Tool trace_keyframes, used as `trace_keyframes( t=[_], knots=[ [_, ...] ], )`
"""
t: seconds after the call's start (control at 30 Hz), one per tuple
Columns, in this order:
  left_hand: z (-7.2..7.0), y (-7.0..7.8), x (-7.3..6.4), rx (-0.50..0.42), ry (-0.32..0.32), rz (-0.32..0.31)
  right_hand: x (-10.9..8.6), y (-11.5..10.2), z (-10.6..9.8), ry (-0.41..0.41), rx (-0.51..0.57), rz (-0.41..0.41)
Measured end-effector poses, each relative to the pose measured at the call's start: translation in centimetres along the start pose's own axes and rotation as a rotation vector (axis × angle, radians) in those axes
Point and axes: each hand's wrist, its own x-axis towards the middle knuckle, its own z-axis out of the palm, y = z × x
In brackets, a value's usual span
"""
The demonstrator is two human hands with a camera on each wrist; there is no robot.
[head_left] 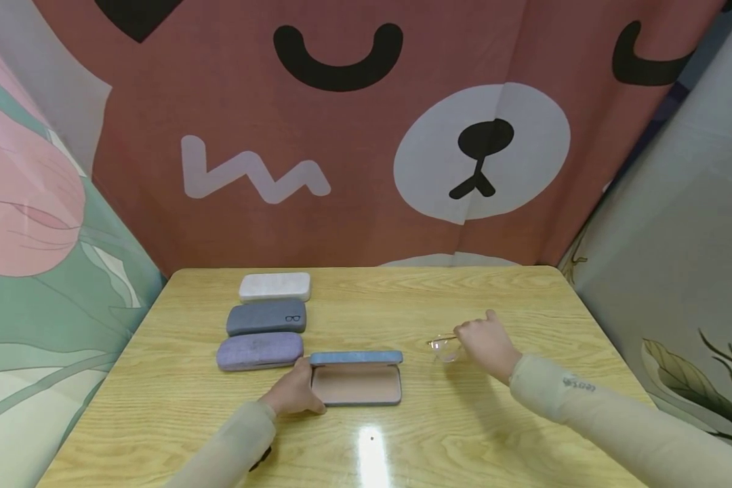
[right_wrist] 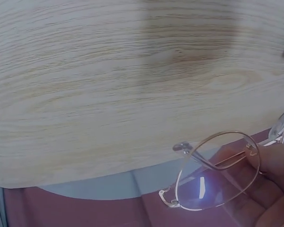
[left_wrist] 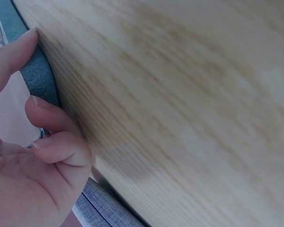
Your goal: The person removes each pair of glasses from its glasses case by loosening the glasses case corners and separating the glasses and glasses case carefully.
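Note:
A blue glasses case (head_left: 356, 386) lies with its lid raised in the middle of the table, and its pale lining shows. At its left end my left hand (head_left: 294, 390) grips it, a finger by the lid and the thumb at the front edge. The left wrist view shows fingertips along the blue side (left_wrist: 40, 78) of this case. To the right, my right hand (head_left: 489, 344) pinches thin gold-rimmed eyeglasses (head_left: 445, 348) above the table. Seen from the right wrist, one clear lens (right_wrist: 213, 184) catches a bright reflection, and the fingers cover part of the frame.
Three shut glasses cases stand in a column at left: a white one (head_left: 275, 286), a grey-blue one (head_left: 266, 317) with a glasses print, and a purple one (head_left: 259, 351) close to my left hand. A bear-print curtain (head_left: 341, 230) hangs behind the wooden table (head_left: 506, 434).

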Motion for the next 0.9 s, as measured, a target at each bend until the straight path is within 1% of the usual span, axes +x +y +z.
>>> trace_keyframes(
  t=[0.13, 0.33, 0.43, 0.7, 0.8, 0.9],
  knots=[
    [0.0, -0.1, 0.0, -0.001, 0.000, -0.011, 0.2, 0.5, 0.6, 0.022, 0.012, 0.003],
    [0.0, -0.2, 0.1, 0.006, 0.005, -0.003, 0.8, 1.4, 1.7, 0.114, 0.017, 0.000],
    [0.1, -0.2, 0.2, 0.012, 0.006, 0.000, 1.1, 1.9, 2.1, 0.129, 0.019, 0.007],
    [0.0, -0.1, 0.1, 0.008, 0.001, -0.011, 2.0, 2.8, 2.8, 0.051, 0.043, 0.059],
    [0.0, 0.0, 0.0, 0.003, 0.002, -0.011, 2.2, 3.1, 2.9, 0.031, 0.050, 0.076],
    [-0.1, 0.1, -0.1, 0.005, 0.008, -0.003, 2.6, 3.5, 3.2, 0.028, 0.050, 0.091]
  ],
)
